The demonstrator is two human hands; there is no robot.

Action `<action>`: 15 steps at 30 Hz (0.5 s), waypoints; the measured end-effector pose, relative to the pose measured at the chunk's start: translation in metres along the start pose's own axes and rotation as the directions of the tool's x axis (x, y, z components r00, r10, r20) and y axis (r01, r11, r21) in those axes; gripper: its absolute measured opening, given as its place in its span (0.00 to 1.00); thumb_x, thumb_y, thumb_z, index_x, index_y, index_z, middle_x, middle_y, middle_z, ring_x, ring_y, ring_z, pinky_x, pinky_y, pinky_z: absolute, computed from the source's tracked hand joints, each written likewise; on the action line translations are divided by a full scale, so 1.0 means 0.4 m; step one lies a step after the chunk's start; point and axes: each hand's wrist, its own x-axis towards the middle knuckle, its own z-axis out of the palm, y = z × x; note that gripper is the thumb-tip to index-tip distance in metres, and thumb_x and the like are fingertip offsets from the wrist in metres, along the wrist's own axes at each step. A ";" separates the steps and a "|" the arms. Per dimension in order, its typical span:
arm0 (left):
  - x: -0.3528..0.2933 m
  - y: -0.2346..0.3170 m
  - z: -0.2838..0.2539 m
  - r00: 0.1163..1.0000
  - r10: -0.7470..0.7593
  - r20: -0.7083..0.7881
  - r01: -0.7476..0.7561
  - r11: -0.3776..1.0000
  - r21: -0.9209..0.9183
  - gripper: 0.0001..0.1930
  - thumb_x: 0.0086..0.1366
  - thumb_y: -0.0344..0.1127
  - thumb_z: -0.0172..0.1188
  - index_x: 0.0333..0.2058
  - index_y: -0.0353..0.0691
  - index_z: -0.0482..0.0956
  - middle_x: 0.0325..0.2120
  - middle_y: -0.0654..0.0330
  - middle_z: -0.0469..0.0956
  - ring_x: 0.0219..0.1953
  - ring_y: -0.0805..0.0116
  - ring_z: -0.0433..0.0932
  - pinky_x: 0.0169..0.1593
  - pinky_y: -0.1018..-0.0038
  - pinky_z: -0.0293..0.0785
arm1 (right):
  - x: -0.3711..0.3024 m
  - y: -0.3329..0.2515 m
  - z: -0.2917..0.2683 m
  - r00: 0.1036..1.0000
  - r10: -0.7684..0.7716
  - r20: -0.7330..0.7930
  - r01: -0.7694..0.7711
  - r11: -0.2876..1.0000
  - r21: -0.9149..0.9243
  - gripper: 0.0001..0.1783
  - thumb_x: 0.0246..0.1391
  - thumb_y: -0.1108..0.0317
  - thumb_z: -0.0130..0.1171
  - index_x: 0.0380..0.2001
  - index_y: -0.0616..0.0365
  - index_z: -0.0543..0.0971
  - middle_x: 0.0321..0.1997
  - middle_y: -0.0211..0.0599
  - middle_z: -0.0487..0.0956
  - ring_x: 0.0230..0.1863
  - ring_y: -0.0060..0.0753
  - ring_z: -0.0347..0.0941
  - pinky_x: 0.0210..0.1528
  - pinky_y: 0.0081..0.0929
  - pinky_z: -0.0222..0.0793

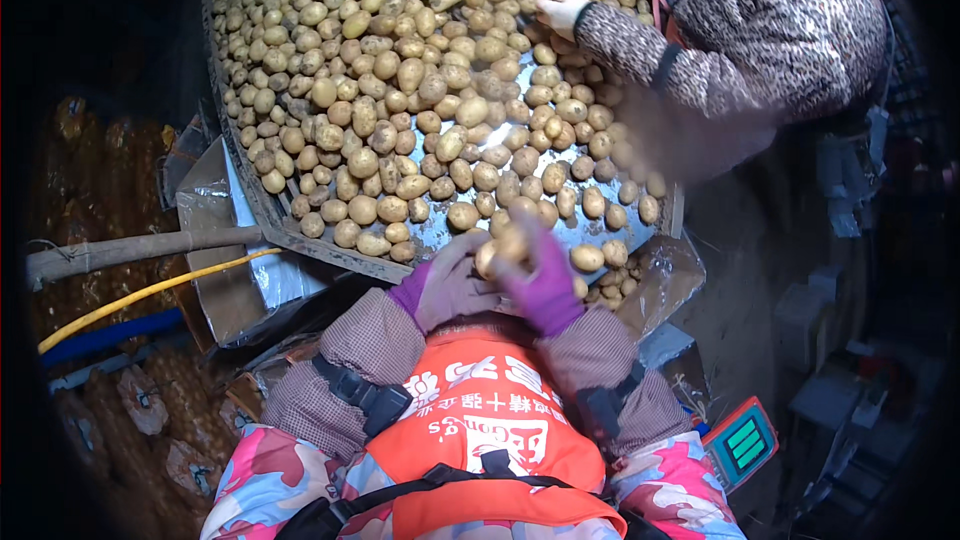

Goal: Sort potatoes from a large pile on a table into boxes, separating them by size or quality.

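Observation:
Potatoes [362, 208] lie heaped and loose on a metal sorting table [430, 232] in front of me. My left hand [452, 285], in a grey and purple glove, is curled at the table's near edge around a potato [486, 260]. Close against it, my right hand [543, 275], in a purple glove and smeared by motion, grips another potato [512, 243]. Both hands are in front of my orange apron, and some fingers are hidden. Just right of my right hand, a potato [587, 258] rests near the table edge.
At the far right a co-worker in a patterned sleeve [640, 45] reaches a gloved hand [562, 13] into the potatoes. A cardboard box [225, 280], a pole [150, 248] and a yellow hose [150, 298] are at left. A plastic-lined container [665, 280] and a screen device [742, 443] are at right.

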 end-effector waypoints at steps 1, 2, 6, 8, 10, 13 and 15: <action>-0.015 -0.009 -0.002 0.989 0.010 0.147 0.040 0.943 -0.329 0.24 0.69 0.48 0.48 0.59 0.43 0.61 0.46 0.57 0.72 0.50 0.59 0.74 0.55 0.62 0.71 | -0.003 -0.019 0.021 0.974 -0.108 0.198 0.130 0.986 -0.101 0.29 0.47 0.64 0.63 0.55 0.55 0.71 0.49 0.50 0.74 0.51 0.42 0.71 0.53 0.36 0.68; 0.020 -0.110 -0.144 0.867 0.417 0.271 -0.471 0.864 0.177 0.25 0.70 0.44 0.48 0.60 0.41 0.57 0.51 0.56 0.71 0.55 0.59 0.70 0.59 0.61 0.67 | 0.005 -0.023 0.037 0.969 -0.121 0.216 0.144 0.985 -0.093 0.29 0.47 0.64 0.63 0.55 0.55 0.71 0.49 0.50 0.74 0.51 0.42 0.71 0.53 0.36 0.68; -0.111 -0.073 -0.080 0.929 0.342 0.144 -0.370 0.823 0.431 0.25 0.65 0.48 0.55 0.54 0.39 0.64 0.47 0.50 0.74 0.45 0.55 0.78 0.42 0.56 0.79 | 0.176 0.039 0.020 0.854 -0.181 0.489 0.230 0.972 -0.042 0.30 0.49 0.54 0.62 0.54 0.53 0.71 0.48 0.47 0.75 0.46 0.41 0.74 0.47 0.39 0.71; -0.121 -0.092 -0.181 0.994 -0.027 -0.107 -0.019 0.912 -0.410 0.35 0.59 0.70 0.44 0.52 0.47 0.69 0.48 0.49 0.74 0.35 0.52 0.77 0.30 0.65 0.74 | 0.360 0.026 -0.077 0.944 0.119 0.309 -0.019 0.952 -0.306 0.28 0.49 0.59 0.62 0.54 0.54 0.72 0.54 0.45 0.73 0.58 0.46 0.67 0.59 0.41 0.64; -0.181 -0.088 -0.219 0.978 0.028 -0.208 -0.135 0.842 -0.522 0.36 0.58 0.74 0.42 0.50 0.50 0.72 0.49 0.49 0.74 0.30 0.55 0.75 0.26 0.69 0.71 | 0.505 0.257 -0.199 0.938 -0.335 -0.087 0.258 0.844 -0.471 0.22 0.50 0.57 0.60 0.46 0.58 0.74 0.42 0.48 0.76 0.46 0.53 0.73 0.51 0.43 0.69; -0.316 -0.079 -0.367 0.913 0.234 -0.334 -0.391 0.737 -0.551 0.35 0.58 0.71 0.46 0.51 0.50 0.72 0.50 0.51 0.73 0.30 0.58 0.75 0.26 0.68 0.72 | 0.500 0.406 -0.241 0.943 -0.332 -0.006 0.207 0.600 -0.773 0.18 0.51 0.51 0.56 0.35 0.54 0.78 0.39 0.50 0.76 0.44 0.56 0.71 0.47 0.45 0.68; -0.456 -0.094 -0.528 0.858 0.338 -0.386 -0.512 0.520 -0.684 0.30 0.62 0.67 0.48 0.52 0.53 0.72 0.53 0.45 0.70 0.35 0.53 0.76 0.30 0.63 0.77 | 0.394 0.255 -0.122 0.990 0.133 -0.036 -0.125 0.759 -0.639 0.15 0.49 0.53 0.57 0.32 0.53 0.78 0.40 0.47 0.76 0.46 0.53 0.70 0.46 0.45 0.67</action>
